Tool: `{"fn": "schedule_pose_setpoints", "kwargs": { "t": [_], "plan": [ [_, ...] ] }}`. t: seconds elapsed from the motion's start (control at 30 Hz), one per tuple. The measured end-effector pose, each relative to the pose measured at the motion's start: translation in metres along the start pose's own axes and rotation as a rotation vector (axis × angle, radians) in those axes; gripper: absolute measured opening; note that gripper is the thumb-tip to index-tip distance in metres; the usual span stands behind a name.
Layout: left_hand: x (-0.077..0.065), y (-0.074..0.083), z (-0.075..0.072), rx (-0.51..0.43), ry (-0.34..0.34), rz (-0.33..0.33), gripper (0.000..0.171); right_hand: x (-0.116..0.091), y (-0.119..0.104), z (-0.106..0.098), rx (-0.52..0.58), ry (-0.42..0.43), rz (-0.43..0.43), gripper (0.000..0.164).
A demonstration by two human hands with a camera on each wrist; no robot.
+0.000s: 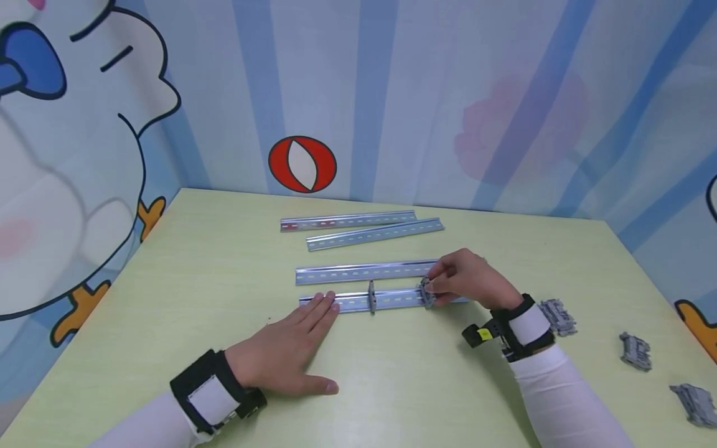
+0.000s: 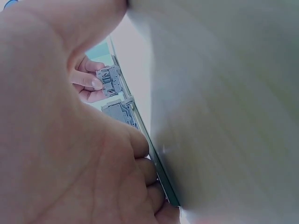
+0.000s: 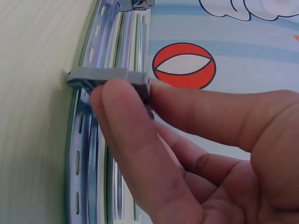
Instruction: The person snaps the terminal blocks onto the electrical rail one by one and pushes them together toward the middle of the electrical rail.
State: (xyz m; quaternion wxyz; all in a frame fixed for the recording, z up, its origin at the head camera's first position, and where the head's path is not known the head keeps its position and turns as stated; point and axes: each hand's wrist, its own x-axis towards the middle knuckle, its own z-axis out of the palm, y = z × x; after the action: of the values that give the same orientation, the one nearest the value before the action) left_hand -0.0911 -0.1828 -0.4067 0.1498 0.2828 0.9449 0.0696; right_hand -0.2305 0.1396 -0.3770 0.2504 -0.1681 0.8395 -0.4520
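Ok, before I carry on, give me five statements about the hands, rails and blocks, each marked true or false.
1. The left hand touches the nearest rail. True.
2. The right hand pinches a grey block. True.
3. Only two rails are in view. False: there are four, counting the farthest rail.
4. A second block stands on the nearest rail. True.
5. Loose blocks lie left of the left hand. False: the loose piles lie right of the right hand.

Four metal rails (image 1: 398, 300), two single grey blocks (image 1: 372, 298), three grey clumps (image 1: 635, 352)
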Motion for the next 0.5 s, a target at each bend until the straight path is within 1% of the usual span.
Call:
{"fn": "schedule_pose_setpoints", "kwargs": {
  "t": [0.17, 0.3, 0.4, 0.5],
  "plan": [
    [-0.0005, 0.0008, 0.0000, -0.005, -0.003, -0.002, 0.111, 0.0011, 0.0037, -0.0048, 0.047, -0.069, 0.011, 0.031],
    [-0.0012, 0.0016, -0.0014, -0.010, -0.006, -0.002, 0.110, 0.0003, 0.0050, -0.0087, 0.087, -0.124, 0.004, 0.038],
    [-0.0012, 0.0020, -0.0021, -0.007, -0.007, -0.001, 0.110, -0.0003, 0.0045, -0.0093, 0.095, -0.138, -0.005, 0.040],
    [-0.0011, 0.0012, -0.0015, -0.005, -0.004, 0.000, 0.110, 0.0011, 0.0054, -0.0077, 0.103, -0.129, -0.010, 0.040]
  ]
}}
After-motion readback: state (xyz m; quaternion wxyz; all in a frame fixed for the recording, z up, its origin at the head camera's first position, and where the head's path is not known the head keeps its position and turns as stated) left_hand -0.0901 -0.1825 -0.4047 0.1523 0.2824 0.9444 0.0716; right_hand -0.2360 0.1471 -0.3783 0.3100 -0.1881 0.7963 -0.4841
